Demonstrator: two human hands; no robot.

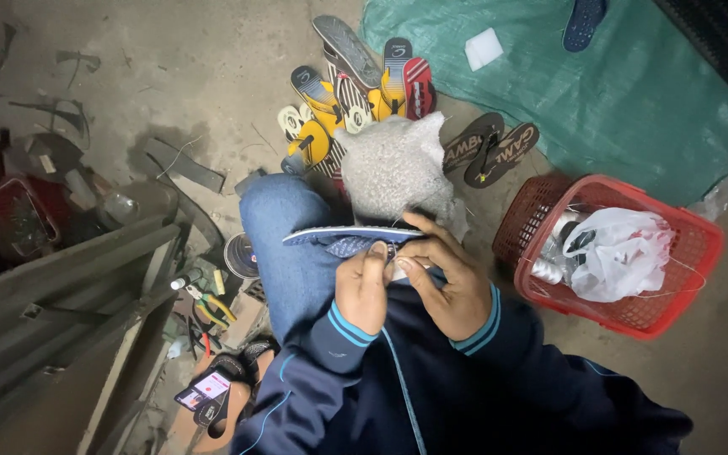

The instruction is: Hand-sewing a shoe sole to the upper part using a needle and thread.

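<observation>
Both the left hand (362, 291) and right hand (444, 282) pinch the blue sandal (351, 237) on the knee, perhaps stitching; next needs a steady pull.

Sandal pile (355, 88) ahead, basket (701, 253) right (bag (621, 253) inside), pliers (208, 303) left

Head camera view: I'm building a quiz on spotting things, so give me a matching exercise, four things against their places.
Things:
1. blue sandal
2. red basket
3. pliers
4. pile of sandals

Places:
A. floor, picture's left, beside the knee
B. between both hands, on the lap
C. floor, picture's right
D. floor, beyond the knees

Pairs: 1-B, 2-C, 3-A, 4-D
</observation>
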